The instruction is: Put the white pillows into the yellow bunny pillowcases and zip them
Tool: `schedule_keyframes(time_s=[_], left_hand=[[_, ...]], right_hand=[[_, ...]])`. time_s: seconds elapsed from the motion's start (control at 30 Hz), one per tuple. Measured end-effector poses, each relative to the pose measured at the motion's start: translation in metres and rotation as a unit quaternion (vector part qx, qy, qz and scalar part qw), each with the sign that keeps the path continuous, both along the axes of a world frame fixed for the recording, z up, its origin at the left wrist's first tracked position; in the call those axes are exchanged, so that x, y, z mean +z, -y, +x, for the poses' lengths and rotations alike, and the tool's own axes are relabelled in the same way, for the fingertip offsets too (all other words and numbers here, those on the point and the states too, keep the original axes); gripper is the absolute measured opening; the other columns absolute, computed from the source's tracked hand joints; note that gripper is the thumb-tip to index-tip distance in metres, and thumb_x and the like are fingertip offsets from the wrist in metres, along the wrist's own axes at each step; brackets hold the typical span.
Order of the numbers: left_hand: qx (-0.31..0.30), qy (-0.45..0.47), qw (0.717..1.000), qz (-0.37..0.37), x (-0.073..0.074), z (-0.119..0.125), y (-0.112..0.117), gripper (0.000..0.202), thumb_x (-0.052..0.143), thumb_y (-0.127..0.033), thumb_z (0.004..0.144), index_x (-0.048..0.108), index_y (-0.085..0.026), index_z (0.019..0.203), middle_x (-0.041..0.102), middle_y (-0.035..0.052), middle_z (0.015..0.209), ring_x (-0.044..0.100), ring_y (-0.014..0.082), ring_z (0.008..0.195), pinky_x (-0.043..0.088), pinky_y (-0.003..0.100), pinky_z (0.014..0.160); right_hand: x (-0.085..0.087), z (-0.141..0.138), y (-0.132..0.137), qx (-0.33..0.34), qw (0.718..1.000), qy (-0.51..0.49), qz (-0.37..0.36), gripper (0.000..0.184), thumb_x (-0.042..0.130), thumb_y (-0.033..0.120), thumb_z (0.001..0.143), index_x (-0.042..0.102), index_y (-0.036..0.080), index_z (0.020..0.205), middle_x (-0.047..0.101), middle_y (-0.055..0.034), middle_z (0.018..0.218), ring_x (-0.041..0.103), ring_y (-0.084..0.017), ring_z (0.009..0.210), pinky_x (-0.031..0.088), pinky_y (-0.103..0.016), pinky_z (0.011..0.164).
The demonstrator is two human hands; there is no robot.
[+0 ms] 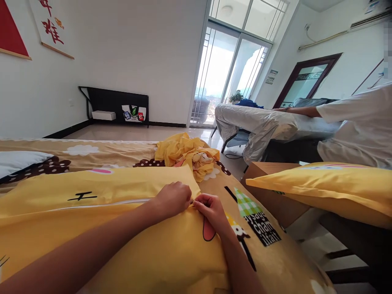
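A yellow pillowcase [128, 253] with cartoon prints lies stuffed and plump across the bed in front of me. A white zipper [128, 201] runs along its upper part toward the right end. My left hand [173, 199] is closed in a fist at that end of the zipper; its fingertips are mostly hidden, so whether it has the pull tab I cannot tell. Right beside it, my right hand [212, 210] pinches the pillowcase fabric between thumb and index finger. The two hands almost touch.
Crumpled yellow cloth [190, 153] lies on the patterned bedsheet [211, 265] beyond my hands. Another yellow pillow [324, 183] rests on a wooden surface [269, 200] at right. Behind it, a person in a white shirt [364, 106] reaches over a plastic-covered table [275, 120].
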State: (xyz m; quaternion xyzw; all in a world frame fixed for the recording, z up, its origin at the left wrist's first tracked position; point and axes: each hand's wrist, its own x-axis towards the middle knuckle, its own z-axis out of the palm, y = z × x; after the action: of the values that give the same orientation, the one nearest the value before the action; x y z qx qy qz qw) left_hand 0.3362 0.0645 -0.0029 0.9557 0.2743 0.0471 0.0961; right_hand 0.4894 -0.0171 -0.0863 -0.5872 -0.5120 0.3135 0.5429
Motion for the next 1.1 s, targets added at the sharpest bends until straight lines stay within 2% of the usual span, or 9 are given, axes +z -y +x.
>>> schedule_keyframes(time_s=[0.1, 0.27, 0.43, 0.6, 0.7, 0.8, 0.93, 1.0, 1.1], left_hand=[[0.000, -0.001, 1.000, -0.023, -0.002, 0.002, -0.004, 0.018, 0.059, -0.022, 0.075, 0.075, -0.022, 0.083, 0.074, 0.0056, 0.083, 0.067, 0.0215, 0.077, 0.048, 0.028, 0.067], [-0.028, -0.013, 0.999, 0.010, -0.004, 0.005, -0.008, 0.018, 0.056, -0.024, 0.078, 0.074, -0.021, 0.080, 0.073, 0.0069, 0.080, 0.067, 0.0217, 0.077, 0.046, 0.027, 0.064], [-0.019, 0.008, 1.000, 0.006, -0.014, 0.009, -0.010, 0.014, 0.059, -0.027, 0.077, 0.071, -0.021, 0.079, 0.072, 0.0056, 0.080, 0.067, 0.0222, 0.077, 0.047, 0.028, 0.064], [-0.069, -0.013, 0.993, 0.096, -0.024, 0.007, 0.001, 0.016, 0.051, -0.019, 0.084, 0.067, -0.016, 0.084, 0.071, 0.0111, 0.087, 0.068, 0.0246, 0.080, 0.051, 0.032, 0.069], [-0.076, -0.014, 0.991, 0.106, -0.027, 0.006, 0.003, 0.016, 0.049, -0.015, 0.084, 0.065, -0.015, 0.085, 0.070, 0.0115, 0.086, 0.068, 0.0246, 0.081, 0.051, 0.032, 0.068], [-0.071, -0.005, 0.993, 0.090, -0.027, 0.005, -0.001, 0.015, 0.049, -0.016, 0.085, 0.064, -0.017, 0.082, 0.069, 0.0092, 0.085, 0.068, 0.0245, 0.080, 0.049, 0.031, 0.067], [-0.055, 0.030, 0.996, 0.069, -0.028, 0.002, -0.003, 0.016, 0.045, -0.014, 0.088, 0.060, -0.019, 0.084, 0.067, 0.0045, 0.085, 0.065, 0.0201, 0.077, 0.046, 0.028, 0.065], [-0.060, 0.044, 0.993, 0.092, -0.031, 0.001, -0.001, 0.018, 0.044, -0.007, 0.085, 0.058, -0.019, 0.089, 0.065, 0.0045, 0.089, 0.064, 0.0199, 0.081, 0.046, 0.027, 0.065], [-0.072, 0.045, 0.987, 0.134, -0.037, 0.001, 0.004, 0.022, 0.043, -0.002, 0.083, 0.054, -0.017, 0.094, 0.063, 0.0069, 0.093, 0.061, 0.0214, 0.089, 0.046, 0.028, 0.068]], right_hand=[[0.001, -0.001, -0.001, -0.005, 1.000, -0.002, -0.003, 0.034, 0.069, 0.049, 0.070, 0.062, 0.016, 0.065, 0.055, 0.0015, 0.059, 0.042, -0.010, 0.056, 0.030, -0.022, 0.050], [0.001, -0.002, -0.003, 0.000, 1.000, -0.005, -0.015, 0.031, 0.069, 0.046, 0.068, 0.062, 0.016, 0.064, 0.054, 0.0018, 0.059, 0.042, -0.010, 0.056, 0.030, -0.022, 0.051], [-0.001, -0.002, -0.002, -0.011, 1.000, 0.003, -0.016, 0.029, 0.068, 0.044, 0.069, 0.062, 0.015, 0.065, 0.054, 0.0019, 0.058, 0.042, -0.010, 0.056, 0.030, -0.023, 0.052], [0.000, -0.006, -0.003, -0.018, 1.000, 0.018, -0.008, 0.026, 0.067, 0.039, 0.069, 0.059, 0.016, 0.060, 0.050, 0.0033, 0.055, 0.040, -0.010, 0.055, 0.029, -0.023, 0.051], [0.000, -0.007, -0.002, -0.026, 0.998, 0.057, -0.005, 0.026, 0.064, 0.039, 0.072, 0.058, 0.017, 0.060, 0.050, 0.0028, 0.055, 0.041, -0.010, 0.055, 0.030, -0.023, 0.051], [0.001, -0.004, 0.002, -0.025, 0.994, 0.109, 0.001, 0.027, 0.059, 0.042, 0.078, 0.061, 0.017, 0.068, 0.051, 0.0026, 0.057, 0.043, -0.010, 0.054, 0.032, -0.023, 0.050], [0.005, 0.006, 0.009, -0.082, 0.975, 0.197, 0.059, 0.029, 0.052, 0.041, 0.086, 0.067, 0.017, 0.095, 0.046, 0.0059, 0.053, 0.041, -0.010, 0.049, 0.032, -0.023, 0.050], [0.006, 0.009, 0.010, -0.063, 0.961, 0.264, 0.053, 0.030, 0.051, 0.039, 0.089, 0.068, 0.019, 0.103, 0.050, 0.0052, 0.055, 0.043, -0.010, 0.050, 0.033, -0.024, 0.053], [0.002, 0.008, 0.008, -0.028, 0.944, 0.328, 0.035, 0.031, 0.049, 0.040, 0.092, 0.070, 0.021, 0.104, 0.057, 0.0032, 0.057, 0.049, -0.011, 0.053, 0.035, -0.024, 0.056]])
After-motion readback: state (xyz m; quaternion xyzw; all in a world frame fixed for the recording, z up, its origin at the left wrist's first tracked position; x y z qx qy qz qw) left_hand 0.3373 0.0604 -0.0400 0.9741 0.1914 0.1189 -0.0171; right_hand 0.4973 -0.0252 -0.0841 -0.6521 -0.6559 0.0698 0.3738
